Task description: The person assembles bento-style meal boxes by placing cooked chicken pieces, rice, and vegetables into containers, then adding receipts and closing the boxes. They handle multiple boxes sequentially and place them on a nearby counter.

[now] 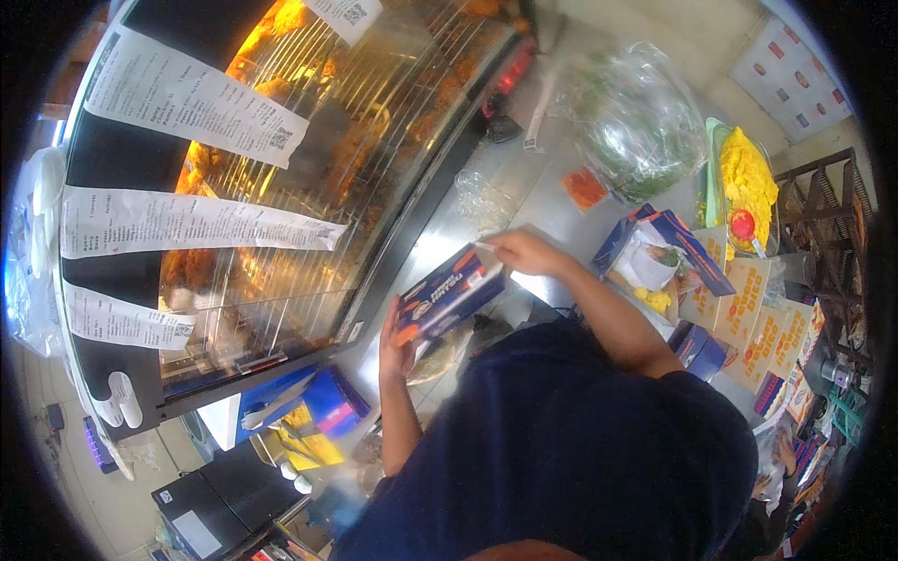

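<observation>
Between my two hands is a dark blue cardboard food box with orange and white print, tilted above the steel counter. My left hand grips its left end, with the fingers partly hidden by the box. At the upper right corner, my right hand has its fingers closed on the box's edge. To the right stands an opened blue box with white paper and some yellow food inside. A crumpled clear plastic bag lies on the counter just beyond the held box.
A glass-fronted warming cabinet with fried food fills the left, and long paper receipts hang on it. At the back is a large plastic bag of greens. Yellow rice fills a tub at right, near stacked printed boxes.
</observation>
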Available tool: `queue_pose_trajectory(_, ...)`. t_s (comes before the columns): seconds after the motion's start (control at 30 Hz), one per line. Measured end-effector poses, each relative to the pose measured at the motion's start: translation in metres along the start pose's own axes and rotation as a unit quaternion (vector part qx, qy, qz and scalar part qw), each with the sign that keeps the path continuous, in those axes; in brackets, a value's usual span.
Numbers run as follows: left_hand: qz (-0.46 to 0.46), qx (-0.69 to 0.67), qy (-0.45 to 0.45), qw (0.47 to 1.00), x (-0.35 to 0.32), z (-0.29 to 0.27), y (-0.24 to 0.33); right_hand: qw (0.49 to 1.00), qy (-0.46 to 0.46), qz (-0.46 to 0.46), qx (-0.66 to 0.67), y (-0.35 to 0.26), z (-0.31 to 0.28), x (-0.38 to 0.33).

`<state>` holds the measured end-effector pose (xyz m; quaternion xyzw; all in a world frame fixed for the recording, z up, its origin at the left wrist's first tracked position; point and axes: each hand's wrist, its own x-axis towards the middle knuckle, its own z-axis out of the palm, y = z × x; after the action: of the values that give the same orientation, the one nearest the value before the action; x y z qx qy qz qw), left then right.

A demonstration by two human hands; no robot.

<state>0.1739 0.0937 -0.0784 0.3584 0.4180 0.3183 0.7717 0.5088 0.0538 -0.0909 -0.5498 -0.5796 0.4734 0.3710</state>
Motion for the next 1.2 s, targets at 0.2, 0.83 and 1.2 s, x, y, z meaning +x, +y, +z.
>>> queue_pose_trajectory(0.2,0.011,0.099,0.119,0.988,0.092,0.035,-0.024,0.955,0.254,0.030,-0.151,0.031,-0.049,0.059)
queue_pose_trajectory(0.83,0.191,0.281,-0.316,0.886,0.091,0.235,0.084,0.953,0.057,-0.058,-0.291,-0.203,-0.139,-0.032)
queue_pose_trajectory(1.2,0.276,0.117,-0.263,0.917,0.126,0.360,0.192,0.843,0.048,-0.218,-0.489,-0.327,-0.281,0.038)
